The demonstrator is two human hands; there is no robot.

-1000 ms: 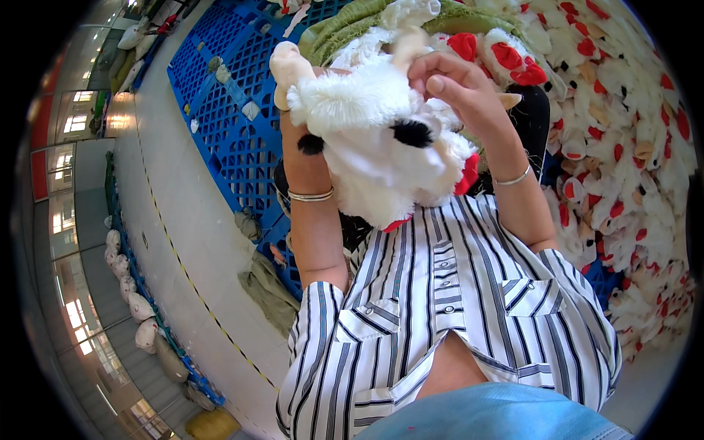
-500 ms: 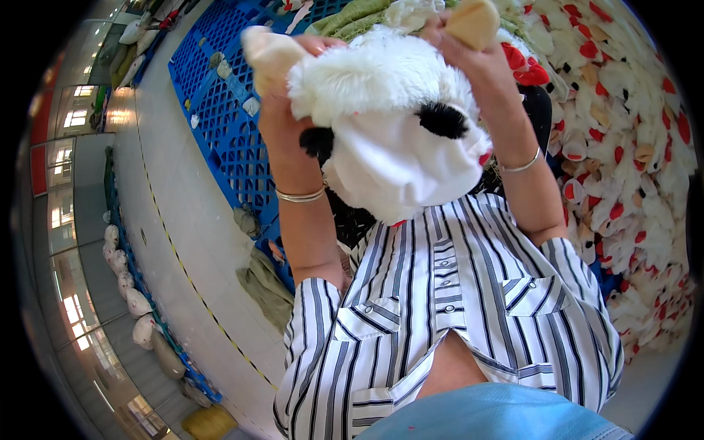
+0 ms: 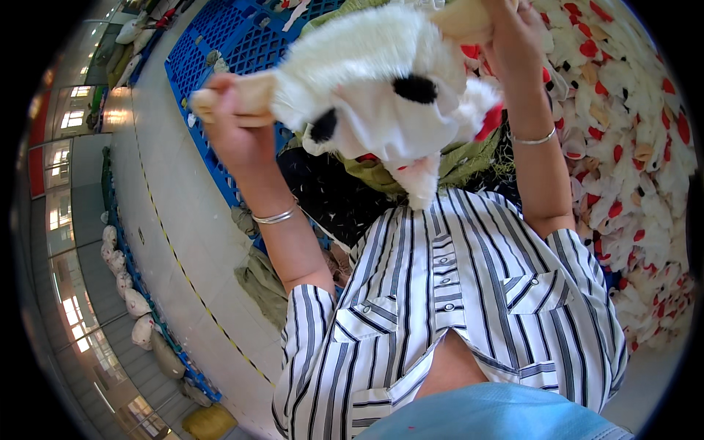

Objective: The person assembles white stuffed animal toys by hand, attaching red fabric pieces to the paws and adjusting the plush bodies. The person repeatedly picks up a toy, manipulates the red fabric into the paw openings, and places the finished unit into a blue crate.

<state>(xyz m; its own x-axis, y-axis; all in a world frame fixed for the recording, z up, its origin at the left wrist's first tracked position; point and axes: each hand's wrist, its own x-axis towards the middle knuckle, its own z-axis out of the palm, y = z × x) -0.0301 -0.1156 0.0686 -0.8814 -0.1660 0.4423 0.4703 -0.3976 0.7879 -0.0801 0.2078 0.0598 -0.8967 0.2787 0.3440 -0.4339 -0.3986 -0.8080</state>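
Stretched between my hands is a limp, unstuffed plush animal skin (image 3: 374, 62), white and furry, with two black eye patches and a smooth white muzzle. My left hand (image 3: 238, 121) is closed round one cream-coloured ear (image 3: 257, 95). The other cream ear (image 3: 462, 20) is gripped by my right hand (image 3: 513, 40) near the upper edge. Below the muzzle a white furry flap hangs toward my striped shirt, and a red piece (image 3: 488, 122) shows at the skin's right side. Green cloth (image 3: 469, 158) lies over my dark lap beneath it.
A large heap of white plush skins with red parts (image 3: 623, 169) fills the right side. Blue plastic pallets (image 3: 213, 44) lie at the upper left, next to a pale floor with a yellow-black line (image 3: 176, 260). Stuffed white bags (image 3: 136, 301) line the far left wall.
My hands have moved apart, the left one outward and down, the right one up and outward. Both ears are now pulled out sideways, and the face has risen away from my shirt.
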